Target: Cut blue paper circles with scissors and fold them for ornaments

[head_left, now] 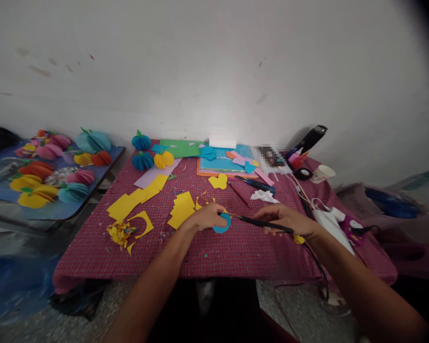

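Pinching the blue paper circle (pixel 222 227) in our left hand (pixel 210 216) over the cloth-covered desk (pixel 236 259), we grip a black-handled tool (pixel 266 224) in our right hand (pixel 289 219), its metal tip at the circle's upper edge; yellow paper squares (pixel 181 210) lie to the left, a dark red pencil (pixel 239 194) beyond.

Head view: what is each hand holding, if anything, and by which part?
The left hand holds a round blue paper piece by its upper-left edge; the right hand holds a slim black-handled tool by its handle.
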The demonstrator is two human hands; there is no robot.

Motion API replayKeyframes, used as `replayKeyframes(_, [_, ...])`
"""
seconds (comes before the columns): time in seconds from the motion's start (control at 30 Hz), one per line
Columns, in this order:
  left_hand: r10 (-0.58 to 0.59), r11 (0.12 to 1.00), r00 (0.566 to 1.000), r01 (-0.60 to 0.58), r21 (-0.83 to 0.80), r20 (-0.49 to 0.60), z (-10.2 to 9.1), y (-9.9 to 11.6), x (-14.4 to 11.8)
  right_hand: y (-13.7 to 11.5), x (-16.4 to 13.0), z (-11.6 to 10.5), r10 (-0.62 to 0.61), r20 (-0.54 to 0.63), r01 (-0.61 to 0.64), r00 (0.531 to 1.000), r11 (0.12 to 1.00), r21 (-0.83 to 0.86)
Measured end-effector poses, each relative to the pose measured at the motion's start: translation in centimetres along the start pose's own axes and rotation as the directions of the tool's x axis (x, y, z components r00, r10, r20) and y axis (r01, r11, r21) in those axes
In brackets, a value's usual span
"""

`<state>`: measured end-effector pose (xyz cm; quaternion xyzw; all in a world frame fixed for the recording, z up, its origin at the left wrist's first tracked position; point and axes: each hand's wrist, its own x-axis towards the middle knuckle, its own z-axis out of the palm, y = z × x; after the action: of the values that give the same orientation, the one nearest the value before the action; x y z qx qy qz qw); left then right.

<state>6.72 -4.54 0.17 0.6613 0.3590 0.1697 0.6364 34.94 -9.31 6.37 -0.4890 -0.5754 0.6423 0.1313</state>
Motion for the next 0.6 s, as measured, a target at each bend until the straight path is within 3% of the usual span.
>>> replayKeyframes(0.3, [0.015,1.0,1.0,-0.015,0.017,0.018,-0.1,-0.2,0.0,-1.3,-0.2,0.0,-0.005,0.026,0.007,1.0,0.996,-0.091])
replayKeyframes(0.6, [-0.009,1.0,1.0,0.009,0.021,0.014,0.0,-0.1,0.1,-1.2,-0.3,0.0,-0.008,0.031,0.01,0.999,0.998,-0.064])
